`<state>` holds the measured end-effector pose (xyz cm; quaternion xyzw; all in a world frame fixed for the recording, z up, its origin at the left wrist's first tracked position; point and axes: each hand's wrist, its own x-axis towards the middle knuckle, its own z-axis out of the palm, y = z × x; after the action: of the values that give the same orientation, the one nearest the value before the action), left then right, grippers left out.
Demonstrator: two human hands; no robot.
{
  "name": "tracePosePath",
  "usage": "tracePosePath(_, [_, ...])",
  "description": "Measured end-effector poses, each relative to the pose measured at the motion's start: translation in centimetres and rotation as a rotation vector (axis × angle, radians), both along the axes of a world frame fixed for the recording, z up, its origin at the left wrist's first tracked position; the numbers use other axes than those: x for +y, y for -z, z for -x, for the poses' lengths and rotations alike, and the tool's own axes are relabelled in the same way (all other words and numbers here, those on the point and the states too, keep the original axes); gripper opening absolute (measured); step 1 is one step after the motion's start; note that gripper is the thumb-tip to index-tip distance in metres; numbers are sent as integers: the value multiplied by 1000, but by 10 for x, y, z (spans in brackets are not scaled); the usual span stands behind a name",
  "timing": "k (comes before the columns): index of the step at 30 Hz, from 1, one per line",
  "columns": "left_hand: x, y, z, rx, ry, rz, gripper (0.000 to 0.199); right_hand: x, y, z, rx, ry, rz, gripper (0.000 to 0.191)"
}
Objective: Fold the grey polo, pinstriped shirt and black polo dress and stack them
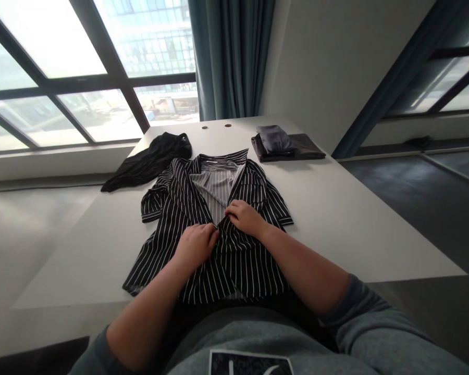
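Observation:
A black shirt with white stripes (242,265) lies spread on the white table, its collar away from me and its short sleeves out to either side. The neck is open and shows the pale inner side. At the middle of the front, my left hand (197,242) is closed on the shirt's edge. My right hand (244,216), a little farther up and to the right, pinches the opposite front edge. Both hands nearly meet at the front opening. The fingertips are partly hidden, so any button between them cannot be made out.
A crumpled black garment (152,159) lies at the back left, touching or close to the shirt's shoulder. Folded dark clothes (310,146) with a grey folded piece (274,139) on top sit at the back right of the white table (355,224). Windows and a blue curtain (231,57) stand behind.

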<state>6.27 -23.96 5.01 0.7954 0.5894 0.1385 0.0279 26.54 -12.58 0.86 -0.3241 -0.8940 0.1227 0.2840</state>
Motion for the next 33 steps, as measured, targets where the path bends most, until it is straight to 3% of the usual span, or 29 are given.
tracePosePath(4, [43, -15, 19, -5, 63, -63, 22, 3, 1, 0, 93, 10, -63, 21])
tracePosePath(7, [75, -15, 30, 14, 185, 114, 31, 6, 2, -1, 98, -22, -7, 23])
tracePosePath(10, [92, -6, 40, 84, 217, 257, 38, 8, 4, -3, 66, -17, 95, 22])
tracePosePath(16, [94, 10, 54, 13, 249, 181, 13, 9, 4, -3, 127, -19, 128, 15])
tracePosePath(20, [92, 13, 55, 54, 281, 86, 15, 9, 3, -1, 151, 7, 31, 15])
tracePosePath(24, [91, 14, 54, 95, 178, 111, 25, 9, 3, -2, 116, 50, -23, 16])
tracePosePath(27, [90, 16, 57, 96, 134, 157, 23, 9, 1, -3, 114, 59, -5, 17])
tracePosePath(33, [91, 9, 62, 60, 232, 152, 11, 6, -10, -1, 174, 22, 41, 18])
